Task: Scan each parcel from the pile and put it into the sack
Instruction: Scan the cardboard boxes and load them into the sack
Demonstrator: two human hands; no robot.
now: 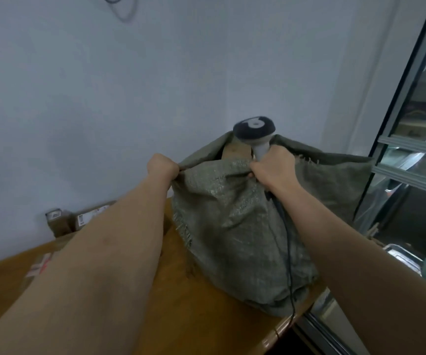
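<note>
Currently, everything placed relative to the sack:
sack (pixel 245 226): grey-green woven, stands on the wooden table (pixel 194 316) near its right edge; long axis roughly vertical, mouth points up and slightly away from the camera.
left hand (pixel 162 166): at the sack's left rim, fingers curled tight into a fist, pinching the rim fabric.
right hand (pixel 274 166): at the near rim, centre-right of the mouth; fingers wrapped around the scanner handle and also bunching rim fabric against it.
scanner (pixel 255 130): upright above the mouth, long axis vertical, dark head on top, pale handle going down into the right hand; which way the scan window faces, cannot tell.
cable (pixel 287 252): dark, hangs from below the right hand down the sack's front and over the table edge.
parcel inside (pixel 235 149): brown corner shows in the mouth, just left of the scanner handle; orientation unclear.
parcels outside (pixel 78 219): brown boxes with white labels, left of the sack, against the wall, partly hidden by the left forearm.
</note>
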